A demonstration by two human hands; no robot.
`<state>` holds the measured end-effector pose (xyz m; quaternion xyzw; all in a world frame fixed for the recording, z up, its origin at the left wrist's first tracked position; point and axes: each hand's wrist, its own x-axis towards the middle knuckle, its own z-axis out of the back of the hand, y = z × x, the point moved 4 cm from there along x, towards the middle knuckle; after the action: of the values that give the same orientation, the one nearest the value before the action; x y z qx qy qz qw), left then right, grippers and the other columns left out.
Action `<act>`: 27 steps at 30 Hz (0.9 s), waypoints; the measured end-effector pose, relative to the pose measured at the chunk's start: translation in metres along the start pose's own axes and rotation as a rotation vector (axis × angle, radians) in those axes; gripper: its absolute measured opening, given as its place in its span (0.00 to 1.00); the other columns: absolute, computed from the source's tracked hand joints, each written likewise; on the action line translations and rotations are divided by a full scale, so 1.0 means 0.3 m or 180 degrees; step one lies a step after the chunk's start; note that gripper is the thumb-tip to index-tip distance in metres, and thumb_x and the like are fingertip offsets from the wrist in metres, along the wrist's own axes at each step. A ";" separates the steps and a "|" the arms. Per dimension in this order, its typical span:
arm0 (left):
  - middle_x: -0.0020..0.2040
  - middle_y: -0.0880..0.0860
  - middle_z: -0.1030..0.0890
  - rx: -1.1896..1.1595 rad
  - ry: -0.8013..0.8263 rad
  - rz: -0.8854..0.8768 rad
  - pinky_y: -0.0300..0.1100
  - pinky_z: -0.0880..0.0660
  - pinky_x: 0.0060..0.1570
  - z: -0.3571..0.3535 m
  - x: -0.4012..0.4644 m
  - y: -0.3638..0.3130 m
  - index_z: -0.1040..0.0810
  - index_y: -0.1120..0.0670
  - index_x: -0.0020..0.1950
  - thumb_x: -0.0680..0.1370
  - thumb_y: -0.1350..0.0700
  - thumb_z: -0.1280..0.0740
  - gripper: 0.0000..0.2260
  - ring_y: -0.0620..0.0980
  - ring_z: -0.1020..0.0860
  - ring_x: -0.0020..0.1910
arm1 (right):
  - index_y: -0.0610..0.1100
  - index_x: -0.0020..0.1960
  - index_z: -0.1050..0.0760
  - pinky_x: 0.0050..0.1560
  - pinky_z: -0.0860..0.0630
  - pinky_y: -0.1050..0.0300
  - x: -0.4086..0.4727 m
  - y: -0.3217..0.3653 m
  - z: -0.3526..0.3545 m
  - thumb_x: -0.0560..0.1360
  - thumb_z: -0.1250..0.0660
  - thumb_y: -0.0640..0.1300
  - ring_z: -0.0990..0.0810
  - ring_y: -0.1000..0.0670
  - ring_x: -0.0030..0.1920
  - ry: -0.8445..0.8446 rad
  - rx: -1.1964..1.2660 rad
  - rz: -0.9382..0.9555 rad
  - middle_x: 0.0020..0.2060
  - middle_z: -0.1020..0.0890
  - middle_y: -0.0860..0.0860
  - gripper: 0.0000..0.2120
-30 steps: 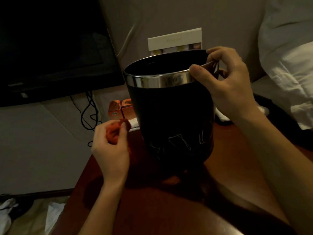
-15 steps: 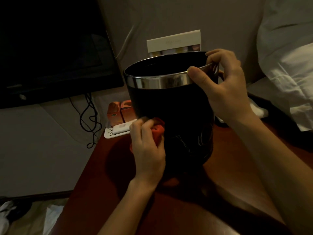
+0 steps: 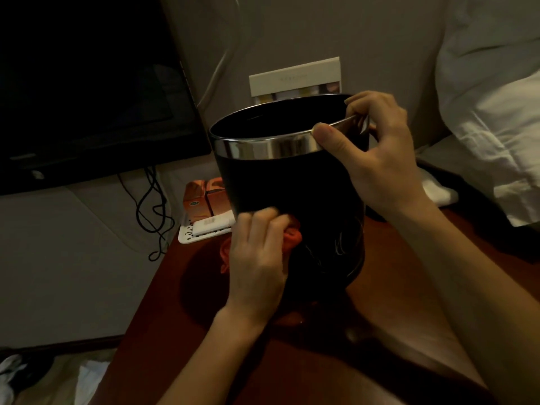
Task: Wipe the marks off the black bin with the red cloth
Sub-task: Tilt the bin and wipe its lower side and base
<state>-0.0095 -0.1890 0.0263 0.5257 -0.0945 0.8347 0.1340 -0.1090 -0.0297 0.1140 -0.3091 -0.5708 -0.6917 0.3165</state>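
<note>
A black bin [image 3: 280,185] with a shiny metal band round its rim stands on a reddish-brown table [image 3: 181,346], tilted slightly toward me. White scribbled marks [image 3: 339,247] show low on its front wall. My right hand [image 3: 377,159] grips the rim on the right, thumb on the band and fingers inside. My left hand [image 3: 257,255] holds the bunched red cloth [image 3: 292,238] and presses it against the bin's lower left side, just left of the marks.
Orange boxes [image 3: 204,200] and a white tray [image 3: 201,232] sit behind the bin on the left. A dark screen [image 3: 87,83] with hanging black cables [image 3: 152,209] fills the upper left. White bedding [image 3: 493,112] lies at the right. A cream card [image 3: 295,77] stands behind the bin.
My left hand carried the red cloth from left of the bin onto its lower side and stays pressed there. My right hand keeps its grip on the rim.
</note>
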 end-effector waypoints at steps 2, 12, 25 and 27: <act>0.56 0.53 0.29 -0.0081 -0.0085 0.0069 0.48 0.28 0.53 0.026 0.034 0.000 0.26 0.59 0.57 0.77 0.58 0.32 0.11 0.53 0.29 0.53 | 0.50 0.51 0.29 0.53 0.34 0.74 -0.001 0.005 -0.001 0.72 0.32 0.66 0.31 0.52 0.59 -0.0016 -0.0021 -0.0004 0.53 0.28 0.56 0.21; 0.56 0.57 0.27 0.0273 -0.0108 -0.0070 0.48 0.28 0.51 0.032 0.069 -0.023 0.26 0.60 0.58 0.80 0.57 0.35 0.09 0.55 0.28 0.53 | 0.49 0.51 0.28 0.53 0.35 0.74 0.000 0.002 -0.001 0.71 0.33 0.66 0.31 0.52 0.59 -0.0007 -0.0051 0.0010 0.53 0.29 0.57 0.21; 0.49 0.46 0.23 -0.1535 -0.0096 0.1966 0.38 0.24 0.51 0.070 -0.035 0.085 0.23 0.50 0.52 0.76 0.57 0.31 0.06 0.44 0.22 0.51 | 0.49 0.51 0.29 0.53 0.34 0.75 0.003 0.006 0.002 0.72 0.33 0.65 0.31 0.52 0.59 0.0029 -0.0032 0.0101 0.51 0.30 0.61 0.20; 0.50 0.50 0.21 -0.1707 0.0039 0.2216 0.50 0.22 0.52 0.057 -0.074 0.097 0.23 0.47 0.52 0.76 0.54 0.31 0.06 0.49 0.20 0.51 | 0.49 0.51 0.28 0.54 0.34 0.74 0.003 0.006 0.001 0.72 0.33 0.65 0.31 0.53 0.59 -0.0002 -0.0072 0.0126 0.51 0.30 0.63 0.21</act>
<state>0.0047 -0.2244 0.0131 0.4041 -0.4786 0.7791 -0.0230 -0.1080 -0.0298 0.1158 -0.3241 -0.5568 -0.6916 0.3265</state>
